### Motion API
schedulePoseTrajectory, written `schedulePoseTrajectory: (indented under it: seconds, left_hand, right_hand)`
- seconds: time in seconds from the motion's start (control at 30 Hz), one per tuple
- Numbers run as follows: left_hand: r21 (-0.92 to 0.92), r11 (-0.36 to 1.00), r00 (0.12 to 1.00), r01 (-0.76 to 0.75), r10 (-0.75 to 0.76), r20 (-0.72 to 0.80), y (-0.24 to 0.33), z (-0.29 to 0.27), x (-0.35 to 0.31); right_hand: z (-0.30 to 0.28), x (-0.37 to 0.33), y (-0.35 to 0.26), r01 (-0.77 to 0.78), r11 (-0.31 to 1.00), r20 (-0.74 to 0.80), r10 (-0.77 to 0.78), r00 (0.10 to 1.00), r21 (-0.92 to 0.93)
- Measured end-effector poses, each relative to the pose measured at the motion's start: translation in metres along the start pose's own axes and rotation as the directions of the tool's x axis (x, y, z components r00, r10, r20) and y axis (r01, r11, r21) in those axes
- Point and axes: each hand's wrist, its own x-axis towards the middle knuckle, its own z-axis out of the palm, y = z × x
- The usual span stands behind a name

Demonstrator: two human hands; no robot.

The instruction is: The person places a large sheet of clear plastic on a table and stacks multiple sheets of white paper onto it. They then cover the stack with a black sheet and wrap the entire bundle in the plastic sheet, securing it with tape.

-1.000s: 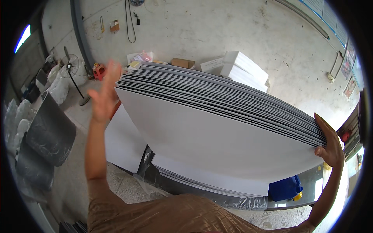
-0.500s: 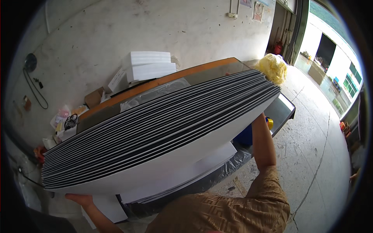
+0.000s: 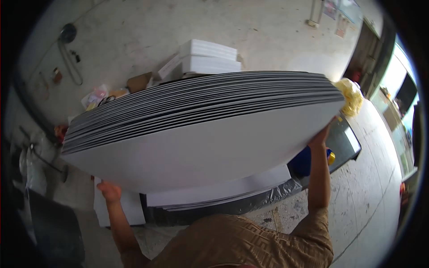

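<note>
A thick stack of large sheets (image 3: 201, 147), white on the near face with dark and pale layers along its upper edge, is tilted up in front of me and spans most of the view. At its lower right edge, my right hand (image 3: 320, 136) grips the stack, its fingers partly hidden by the sheets. My left hand (image 3: 110, 191) is at the lower left edge, closed against the stack, with its fingertips mostly out of sight. Beneath lies another pile of white sheets (image 3: 223, 192) on black plastic film (image 3: 268, 196).
White foam blocks (image 3: 210, 58) stand behind the stack by the wall. A yellow plastic bag (image 3: 352, 97) is at the far right, and a blue-and-yellow object (image 3: 303, 161) sits on the dark tabletop (image 3: 345, 138). A dark chair-like shape (image 3: 53, 228) stands at lower left.
The stack's upper edge has tipped away, showing more of its white near face, and its layers are pressed closer together. Both hands have risen with it. The view has turned left.
</note>
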Motion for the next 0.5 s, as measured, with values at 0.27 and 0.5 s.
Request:
schedulePoseTrajectory:
  seconds: [0.27, 0.5]
  left_hand:
    - [0.047, 0.99, 0.99, 0.134, -0.136, 0.038, -0.026, 0.024, -0.022]
    - [0.248, 0.945, 0.976, 0.215, -0.201, -0.081, -0.001, 0.03, -0.028]
  right_hand:
    - [-0.088, -0.047, 0.034, -0.365, 0.848, 0.656, 0.027, 0.754, 0.384]
    - [-0.095, -0.027, 0.058, -0.371, 0.886, 0.682, 0.09, 0.726, 0.278]
